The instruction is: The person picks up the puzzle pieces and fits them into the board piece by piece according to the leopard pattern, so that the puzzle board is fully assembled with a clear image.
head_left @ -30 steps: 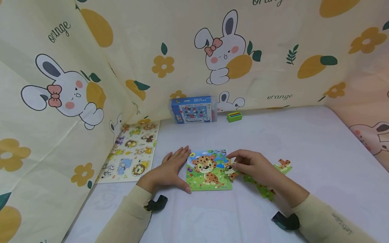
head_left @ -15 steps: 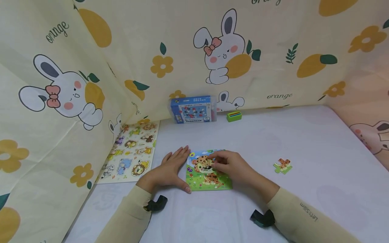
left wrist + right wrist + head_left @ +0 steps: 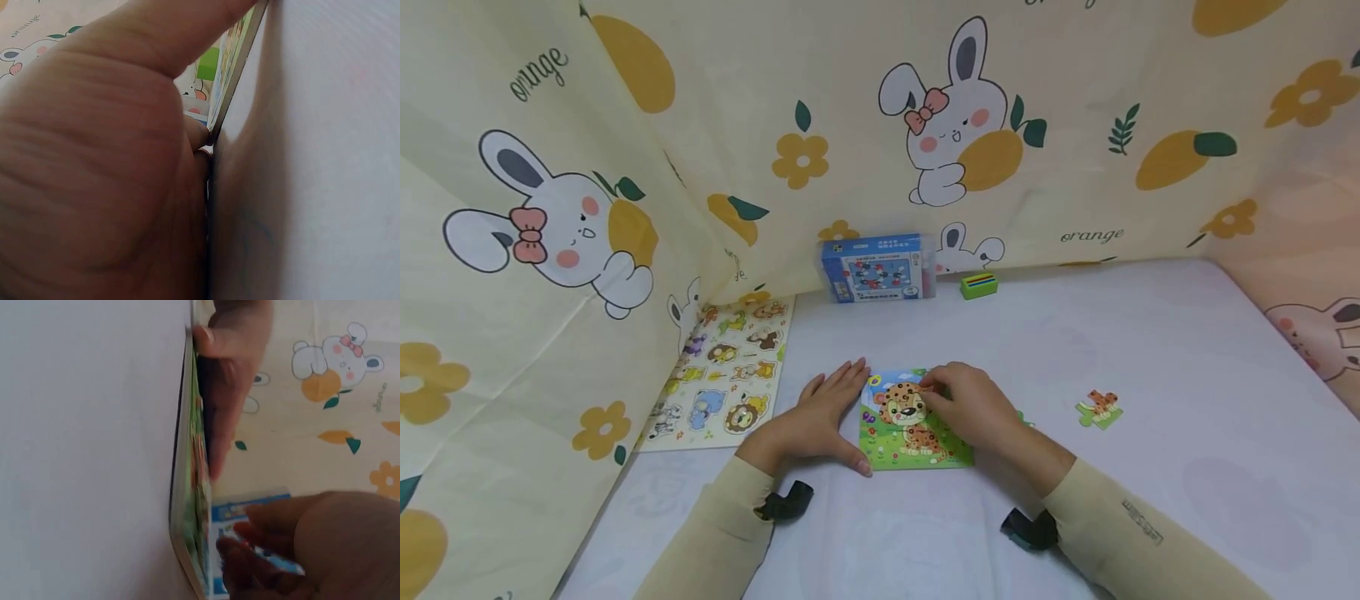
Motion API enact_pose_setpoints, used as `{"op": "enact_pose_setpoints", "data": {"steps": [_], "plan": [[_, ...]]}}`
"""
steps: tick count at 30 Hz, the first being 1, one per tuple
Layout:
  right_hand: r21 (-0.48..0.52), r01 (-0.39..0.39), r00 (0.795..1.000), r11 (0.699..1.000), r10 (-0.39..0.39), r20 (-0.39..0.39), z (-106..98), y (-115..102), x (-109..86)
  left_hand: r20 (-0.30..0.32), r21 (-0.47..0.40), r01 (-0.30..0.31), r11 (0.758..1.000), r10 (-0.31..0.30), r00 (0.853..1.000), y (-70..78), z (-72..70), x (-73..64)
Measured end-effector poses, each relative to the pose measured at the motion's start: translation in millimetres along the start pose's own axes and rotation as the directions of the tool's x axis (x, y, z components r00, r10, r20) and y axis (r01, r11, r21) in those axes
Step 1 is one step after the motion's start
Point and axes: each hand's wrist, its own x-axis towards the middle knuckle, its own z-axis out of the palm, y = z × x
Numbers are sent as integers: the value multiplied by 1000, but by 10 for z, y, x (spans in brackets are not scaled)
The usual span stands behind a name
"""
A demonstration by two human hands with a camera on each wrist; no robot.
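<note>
In the head view, a square leopard picture puzzle board (image 3: 895, 450) lies flat on the white table. My left hand (image 3: 808, 429) is spread along its left edge, with the thumb at the lower left corner. Over the board's right part, my right hand (image 3: 973, 408) bends its thumb and index finger together in a pinch on a puzzle piece, mostly hidden by the fingers. A bit of green puzzle piece (image 3: 1026, 419) shows beyond the right hand. Farther right lies a loose puzzle piece (image 3: 1101, 409). In the right wrist view, the curled right fingers (image 3: 262, 531) are close above the board.
A sheet of animal pictures (image 3: 722, 375) lies at the left. Against the rabbit-print cloth (image 3: 850, 100) at the back stand a blue box (image 3: 880, 271) and a small green block (image 3: 978, 286).
My right hand has moved left over the board with a puzzle piece, then shifted slightly and turned there. My left hand has stayed at the board's left edge.
</note>
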Motion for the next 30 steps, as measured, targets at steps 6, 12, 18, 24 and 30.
{"op": "enact_pose_setpoints", "data": {"steps": [6,12,18,24,30], "plan": [[-211,293,955,933,-274,115,-45,-36,-143,11,3,-9,1000,9,1000,-4,-4,-4],[-376,468,884,800,-424,196,-22,-63,-279,18,12,-5,1000,5,1000,15,-18,-9],[-369,437,897,820,-366,249,-22,-69,-324,18,12,-3,1000,2,1000,11,-18,-14],[-348,440,894,828,-367,256,-18,-45,-314,7,10,-13,1000,13,1000,18,-21,-19],[-293,431,895,853,-363,259,-21,-29,-314,7,24,-10,1000,10,1000,16,-11,-17]]}}
